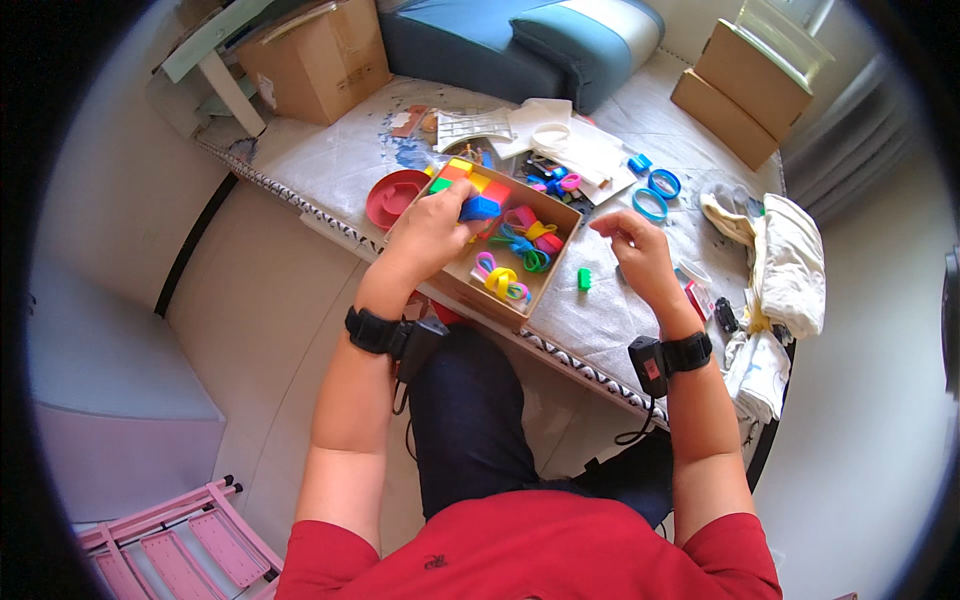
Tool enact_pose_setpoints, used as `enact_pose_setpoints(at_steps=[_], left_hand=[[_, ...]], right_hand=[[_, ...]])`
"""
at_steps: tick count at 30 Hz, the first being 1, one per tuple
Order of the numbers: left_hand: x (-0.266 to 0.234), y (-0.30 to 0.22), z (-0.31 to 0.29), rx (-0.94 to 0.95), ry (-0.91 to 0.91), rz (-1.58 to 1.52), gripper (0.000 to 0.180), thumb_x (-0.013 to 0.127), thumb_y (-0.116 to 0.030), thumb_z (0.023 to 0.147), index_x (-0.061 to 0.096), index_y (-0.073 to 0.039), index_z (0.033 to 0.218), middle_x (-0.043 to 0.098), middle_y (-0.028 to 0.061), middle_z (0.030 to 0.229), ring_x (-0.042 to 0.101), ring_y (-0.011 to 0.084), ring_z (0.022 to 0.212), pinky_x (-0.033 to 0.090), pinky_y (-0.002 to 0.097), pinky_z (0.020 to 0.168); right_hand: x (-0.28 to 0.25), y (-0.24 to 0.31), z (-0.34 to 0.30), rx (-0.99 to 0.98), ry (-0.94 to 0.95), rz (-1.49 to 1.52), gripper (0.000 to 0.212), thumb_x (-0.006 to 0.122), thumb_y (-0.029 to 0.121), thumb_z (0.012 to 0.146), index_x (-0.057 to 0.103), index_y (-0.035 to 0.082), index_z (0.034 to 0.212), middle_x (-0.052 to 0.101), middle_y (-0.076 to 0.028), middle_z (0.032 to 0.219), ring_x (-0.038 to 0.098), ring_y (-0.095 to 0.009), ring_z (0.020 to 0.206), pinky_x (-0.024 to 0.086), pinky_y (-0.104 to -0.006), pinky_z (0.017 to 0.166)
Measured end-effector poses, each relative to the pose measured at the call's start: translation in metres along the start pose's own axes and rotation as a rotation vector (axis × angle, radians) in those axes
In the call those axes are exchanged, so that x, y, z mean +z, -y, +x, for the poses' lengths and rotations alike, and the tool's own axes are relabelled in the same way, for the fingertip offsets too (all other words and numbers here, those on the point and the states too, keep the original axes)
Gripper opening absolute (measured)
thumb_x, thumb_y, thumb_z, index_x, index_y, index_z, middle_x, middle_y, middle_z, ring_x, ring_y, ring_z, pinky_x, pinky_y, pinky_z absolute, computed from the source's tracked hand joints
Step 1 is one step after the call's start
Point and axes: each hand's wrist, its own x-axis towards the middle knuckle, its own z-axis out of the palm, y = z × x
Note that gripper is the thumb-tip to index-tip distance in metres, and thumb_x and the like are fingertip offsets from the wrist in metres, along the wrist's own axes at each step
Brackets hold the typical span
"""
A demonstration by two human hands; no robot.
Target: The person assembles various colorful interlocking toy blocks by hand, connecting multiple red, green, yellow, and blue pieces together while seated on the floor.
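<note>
My left hand (pixel 432 236) reaches over an open cardboard box (pixel 545 293) at the front edge of the covered bed. Its fingers are closed on a blue toy block (pixel 480 208), held above the box's left part. Yellow, red and green blocks (pixel 458 170) lie packed beneath and behind those fingers. In the box's right part sit looped coloured bands (pixel 528 240), with a yellow-tied bundle (pixel 501 281) nearer me. To the right of the box, my right hand (pixel 640 250) hovers with loosely bent fingers and nothing visible in them. Below it, a small green block (pixel 585 279) rests on the cover.
A round red container (pixel 392 198) stands left of the box. Behind lie white papers (pixel 570 145), blue tape rings (pixel 650 205) and small loose parts. Folded white cloth (pixel 790 265) is at the right. Large cartons (pixel 315 65) and a blue cushioned seat (pixel 480 45) stand farther back.
</note>
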Motion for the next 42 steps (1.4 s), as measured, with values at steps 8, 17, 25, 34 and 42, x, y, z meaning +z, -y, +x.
enact_pose_setpoints(at_steps=[8, 17, 25, 34, 42], left_hand=[[0.068, -0.093, -0.012, 0.138, 0.066, -0.409, 0.033, 0.077, -0.017, 0.081, 0.059, -0.003, 0.105, 0.065, 0.0107, 0.082, 0.062, 0.0167, 0.071, 0.05, 0.0312, 0.066], [0.138, -0.114, -0.024, -0.018, 0.366, -0.639, 0.028, 0.066, -0.02, 0.093, 0.058, -0.001, 0.112, 0.067, 0.0086, 0.087, 0.067, 0.0139, 0.078, 0.051, 0.0286, 0.069], [0.192, -0.095, -0.018, -0.143, 0.462, -0.748, 0.026, 0.064, -0.019, 0.094, 0.057, 0.0, 0.11, 0.068, 0.011, 0.09, 0.07, 0.0157, 0.081, 0.054, 0.0297, 0.069], [0.195, -0.089, -0.016, -0.168, 0.517, -0.931, 0.028, 0.066, -0.016, 0.094, 0.055, -0.004, 0.117, 0.064, 0.0022, 0.096, 0.064, 0.0083, 0.083, 0.051, 0.0223, 0.067], [0.2, -0.09, -0.015, -0.135, 0.433, -0.816, 0.025, 0.071, -0.017, 0.088, 0.061, -0.004, 0.107, 0.067, 0.0037, 0.08, 0.059, 0.0063, 0.068, 0.049, 0.0251, 0.06]], right_hand=[[0.032, -0.047, -0.058, -0.101, 0.091, -0.302, 0.031, 0.066, 0.004, 0.076, 0.067, 0.006, 0.107, 0.065, -0.015, 0.103, 0.06, -0.036, 0.098, 0.049, -0.0411, 0.087], [-0.016, -0.044, -0.098, 0.211, -0.144, 0.303, 0.036, 0.063, -0.002, 0.078, 0.064, 0.004, 0.114, 0.062, -0.012, 0.1, 0.066, -0.022, 0.094, 0.054, -0.0326, 0.081], [-0.033, -0.052, -0.132, 0.325, -0.19, 0.72, 0.034, 0.06, -0.005, 0.088, 0.056, -0.001, 0.121, 0.058, -0.005, 0.116, 0.063, -0.012, 0.097, 0.054, -0.0254, 0.085], [-0.025, -0.051, -0.126, 0.339, -0.311, 0.666, 0.031, 0.067, 0.004, 0.089, 0.059, 0.002, 0.119, 0.057, -0.001, 0.104, 0.061, -0.01, 0.09, 0.05, -0.0232, 0.08], [-0.011, -0.057, -0.12, 0.232, -0.378, 0.797, 0.023, 0.073, 0.008, 0.086, 0.057, 0.005, 0.102, 0.062, -0.003, 0.105, 0.057, -0.007, 0.089, 0.046, -0.023, 0.082]])
